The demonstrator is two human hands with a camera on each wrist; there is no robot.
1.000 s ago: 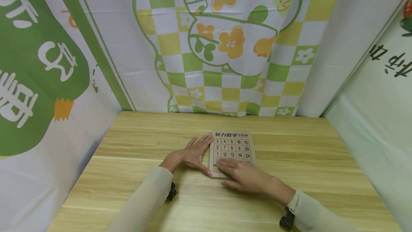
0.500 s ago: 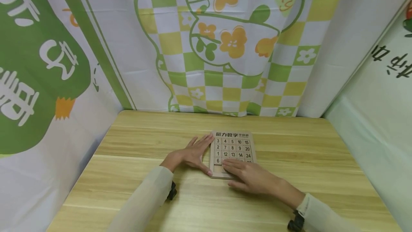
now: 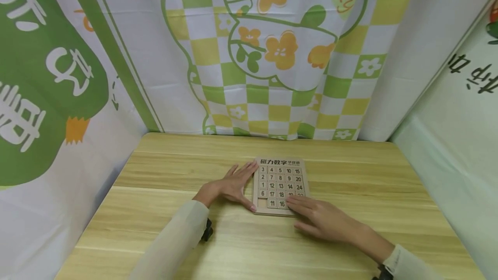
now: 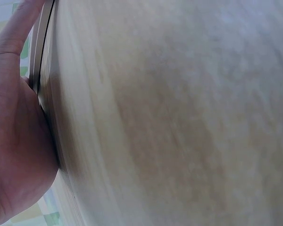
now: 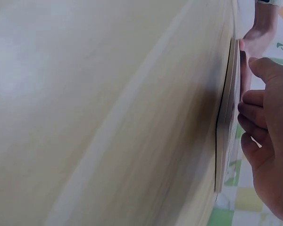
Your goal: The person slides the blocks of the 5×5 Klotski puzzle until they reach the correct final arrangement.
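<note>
A wooden sliding number puzzle (image 3: 281, 186) lies flat on the table, with rows of numbered square tiles and dark printed characters along its top. An uncovered slot (image 3: 262, 203) shows at its lower left, below the 6 tile (image 3: 262, 193). Along the left edge of the board, my left hand (image 3: 232, 187) spreads its straight fingers and thumb, touching the upper side and the bottom corner. My right hand (image 3: 324, 219) rests its fingertips on the lower right tiles, beside the 16 tile (image 3: 282, 204). Those fingers hide part of the bottom rows.
The wood-grain table (image 3: 171, 159) surrounds the puzzle on all sides. A patterned curtain (image 3: 272, 111) hangs behind its far edge, with printed cloth (image 3: 128, 94) on the left and more cloth (image 3: 439, 128) on the right.
My right hand has slid rightward across the lower rows, uncovering 6 first, then 17, 18, 11 and 16. My left hand stays in place at the board's left edge.
</note>
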